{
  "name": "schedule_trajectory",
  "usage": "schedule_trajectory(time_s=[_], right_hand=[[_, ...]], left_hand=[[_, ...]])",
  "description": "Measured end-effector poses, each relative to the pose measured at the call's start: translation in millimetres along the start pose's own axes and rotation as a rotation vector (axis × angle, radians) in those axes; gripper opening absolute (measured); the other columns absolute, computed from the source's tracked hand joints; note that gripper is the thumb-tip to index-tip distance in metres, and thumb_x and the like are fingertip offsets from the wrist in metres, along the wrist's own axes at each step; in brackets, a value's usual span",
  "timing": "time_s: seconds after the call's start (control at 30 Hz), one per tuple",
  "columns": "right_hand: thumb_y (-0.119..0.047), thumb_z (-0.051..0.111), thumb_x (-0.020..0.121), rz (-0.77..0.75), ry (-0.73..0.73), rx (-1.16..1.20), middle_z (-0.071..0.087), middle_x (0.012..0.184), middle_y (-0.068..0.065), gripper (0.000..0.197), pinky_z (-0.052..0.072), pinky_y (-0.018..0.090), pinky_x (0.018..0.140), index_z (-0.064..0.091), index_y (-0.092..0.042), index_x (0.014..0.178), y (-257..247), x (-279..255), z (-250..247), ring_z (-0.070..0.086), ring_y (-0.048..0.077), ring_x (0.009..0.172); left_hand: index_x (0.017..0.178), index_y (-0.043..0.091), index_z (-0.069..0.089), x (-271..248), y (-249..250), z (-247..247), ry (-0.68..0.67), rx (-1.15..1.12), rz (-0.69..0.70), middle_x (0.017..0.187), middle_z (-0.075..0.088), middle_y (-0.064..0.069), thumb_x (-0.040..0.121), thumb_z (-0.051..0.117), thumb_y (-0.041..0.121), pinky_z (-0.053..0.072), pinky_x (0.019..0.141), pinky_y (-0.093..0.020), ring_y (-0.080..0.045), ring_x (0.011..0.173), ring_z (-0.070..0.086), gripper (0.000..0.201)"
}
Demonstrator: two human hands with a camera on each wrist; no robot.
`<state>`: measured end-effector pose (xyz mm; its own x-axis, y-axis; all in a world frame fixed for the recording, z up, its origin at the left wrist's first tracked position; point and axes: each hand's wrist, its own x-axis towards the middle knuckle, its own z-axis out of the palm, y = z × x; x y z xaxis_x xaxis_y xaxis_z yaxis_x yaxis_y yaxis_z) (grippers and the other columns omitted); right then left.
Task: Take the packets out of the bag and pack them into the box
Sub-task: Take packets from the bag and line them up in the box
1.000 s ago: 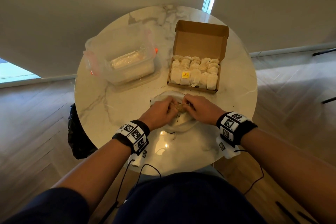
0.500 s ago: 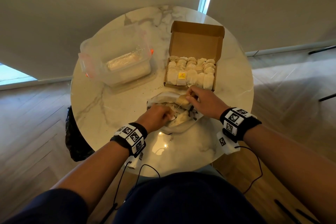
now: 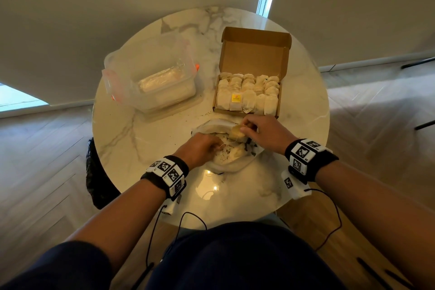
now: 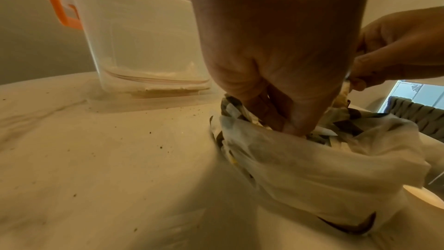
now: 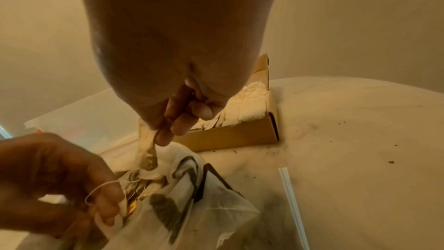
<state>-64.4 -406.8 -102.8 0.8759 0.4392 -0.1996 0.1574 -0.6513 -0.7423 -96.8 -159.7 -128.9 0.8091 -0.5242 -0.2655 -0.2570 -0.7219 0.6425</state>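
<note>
Packets: small pale paper tea packet [image 5: 147, 156] pinched in right hand [image 3: 263, 132], just above crumpled white plastic bag [image 3: 231, 160], near brown cardboard box [image 3: 249, 92]. Left hand [image 3: 200, 149] pinching thin string [image 5: 100, 190] inside bag. Risk: string snags, packet tears, spills on bench [image 3: 146, 139].

A crumpled white bag [image 3: 231, 162] with dark print lies open at the near middle. A pale packet [image 3: 237, 134] is lifted above it. Just beyond, the open cardboard box [image 3: 255, 54] holds rows of packets.

No lettering is legible; the yellow tag [image 3: 236, 98] in the box [image 3: 254, 59] is blurred.
</note>
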Motion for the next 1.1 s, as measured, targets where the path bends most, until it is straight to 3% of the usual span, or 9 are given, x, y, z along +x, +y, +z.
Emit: schedule_trajectory(time_s=[0.17, 0.4, 0.57, 0.7, 0.8, 0.83, 0.93, 1.03, 1.1], right_hand=[[-0.028, 0.066, 0.095, -0.035, -0.023, -0.028, 0.068, 0.084, -0.010, 0.012, 0.052, 0.025, 0.072, 0.070, -0.019, 0.100, -3.2, 1.1, 9.0, 0.063, 0.005, 0.076], [-0.023, 0.069, 0.093, -0.042, -0.083, -0.074, 0.075, 0.091, -0.002, 0.015, 0.053, 0.026, 0.072, 0.076, -0.018, 0.106, -12.0, 5.9, 13.3, 0.065, 0.008, 0.078], [-0.016, 0.067, 0.093, -0.048, -0.109, -0.078, 0.074, 0.091, -0.001, 0.018, 0.043, 0.009, 0.064, 0.077, -0.016, 0.108, -20.6, 5.6, 10.8, 0.055, -0.003, 0.066], [-0.013, 0.065, 0.093, -0.032, -0.143, -0.055, 0.073, 0.093, -0.004, 0.019, 0.046, 0.013, 0.066, 0.076, -0.015, 0.109, -22.3, 5.0, 11.7, 0.059, 0.004, 0.070], [-0.020, 0.066, 0.091, -0.056, -0.145, -0.086, 0.068, 0.080, 0.002, 0.013, 0.043, 0.030, 0.064, 0.075, -0.012, 0.094, -22.0, 3.1, 14.5, 0.058, 0.017, 0.071], [-0.020, 0.066, 0.092, -0.057, -0.138, -0.110, 0.064, 0.077, 0.002, 0.013, 0.039, 0.031, 0.063, 0.073, -0.010, 0.090, -22.2, 2.6, 15.4, 0.055, 0.018, 0.070], [-0.019, 0.061, 0.096, -0.006, -0.080, -0.132, 0.060, 0.079, 0.001, 0.012, 0.035, 0.029, 0.065, 0.068, -0.015, 0.087, -20.8, 2.2, 15.8, 0.051, 0.015, 0.072], [-0.016, 0.059, 0.095, 0.050, 0.031, -0.070, 0.059, 0.075, -0.001, 0.016, 0.039, 0.031, 0.062, 0.057, -0.020, 0.080, -11.9, -0.3, 13.6, 0.052, 0.016, 0.068], [-0.014, 0.058, 0.094, 0.082, 0.052, -0.052, 0.059, 0.076, -0.001, 0.012, 0.042, 0.032, 0.064, 0.057, -0.019, 0.083, -5.3, -4.4, 11.2, 0.053, 0.018, 0.068]], left_hand=[[0.106, 0.017, 0.072, 4.0, 6.6, -13.6, 0.024, 0.060, 0.050, 0.090, 0.071, 0.003, 0.092, 0.064, 0.014, 0.046, 0.071, -0.026, -0.009, 0.078, 0.059, 0.015], [0.113, 0.018, 0.067, 9.7, 17.0, -23.5, 0.106, -0.029, 0.167, 0.101, 0.071, 0.004, 0.092, 0.068, 0.020, 0.051, 0.078, -0.023, -0.007, 0.089, 0.064, 0.022], [0.118, 0.015, 0.063, 11.5, 21.0, -26.4, 0.166, -0.123, 0.132, 0.113, 0.063, 0.001, 0.090, 0.071, 0.018, 0.051, 0.080, -0.018, -0.006, 0.088, 0.065, 0.029], [0.111, 0.016, 0.064, 12.4, 20.7, -27.8, 0.165, -0.036, 0.086, 0.096, 0.068, 0.002, 0.092, 0.068, 0.022, 0.050, 0.075, -0.027, -0.012, 0.085, 0.061, 0.021], [0.105, 0.016, 0.064, 14.1, 22.0, -30.2, 0.191, -0.060, 0.060, 0.089, 0.066, 0.005, 0.092, 0.068, 0.022, 0.042, 0.069, -0.015, -0.008, 0.078, 0.057, 0.015], [0.104, 0.016, 0.064, 15.1, 23.4, -30.7, 0.189, -0.064, 0.069, 0.089, 0.065, 0.006, 0.092, 0.068, 0.022, 0.040, 0.068, -0.010, -0.006, 0.078, 0.056, 0.014], [0.104, 0.019, 0.063, 20.7, 26.6, -28.6, 0.182, -0.068, 0.108, 0.093, 0.064, 0.007, 0.094, 0.066, 0.024, 0.041, 0.070, -0.012, -0.005, 0.080, 0.056, 0.012], [0.104, 0.020, 0.061, 28.9, 25.8, -20.9, 0.215, -0.062, 0.093, 0.098, 0.059, 0.009, 0.094, 0.064, 0.024, 0.042, 0.071, -0.013, -0.005, 0.084, 0.053, 0.011], [0.100, 0.018, 0.060, 33.3, 24.5, -12.1, 0.145, 0.005, 0.027, 0.092, 0.056, 0.009, 0.094, 0.061, 0.020, 0.037, 0.068, -0.017, -0.009, 0.082, 0.052, 0.007]])
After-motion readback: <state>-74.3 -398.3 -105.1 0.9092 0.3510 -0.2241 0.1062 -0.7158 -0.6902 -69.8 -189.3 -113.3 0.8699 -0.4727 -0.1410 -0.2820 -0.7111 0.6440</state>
